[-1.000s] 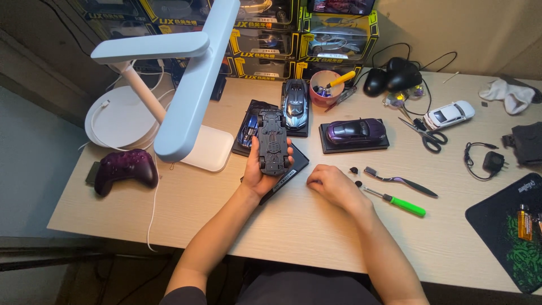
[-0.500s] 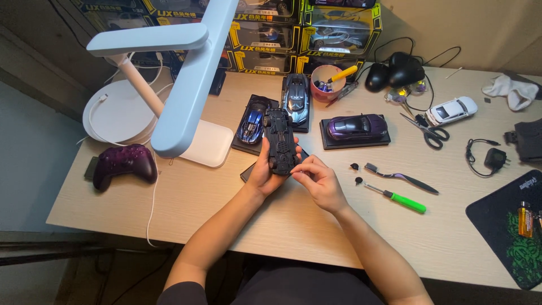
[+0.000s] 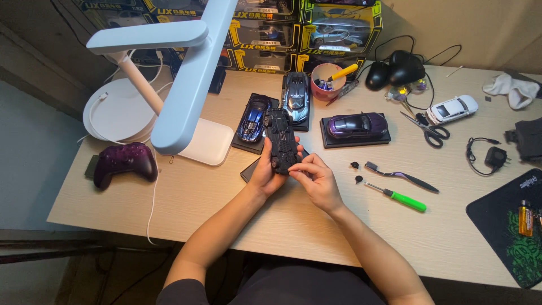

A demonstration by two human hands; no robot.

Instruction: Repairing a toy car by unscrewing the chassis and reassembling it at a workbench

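Fingers of my left hand (image 3: 270, 169) are wrapped around the near end of a black toy car chassis (image 3: 282, 140), which I hold belly-up just above the counter (image 3: 226, 209), its wheels showing and its far end pointing away from me. Far off to the left of those fingers a dark purple game controller (image 3: 123, 162) lies on the counter, and between it and my left hand stands a white desk lamp (image 3: 186, 85) whose long head reaches over the wood. Just beyond the chassis sit a blue model car (image 3: 252, 118) and a silver-blue model car (image 3: 296, 96), each on a dark base. My right hand (image 3: 317, 182) has its fingers pinched together against the chassis's near right edge, touching my left thumb; whether something tiny sits between them I cannot tell. Farther right and beyond, a purple model car (image 3: 355, 124) rests on its own base. Near right of my right fingers lie a toothbrush (image 3: 401, 176) and a green-handled screwdriver (image 3: 395, 195), with scissors (image 3: 426, 130) and a white model car (image 3: 451, 109) well beyond them.
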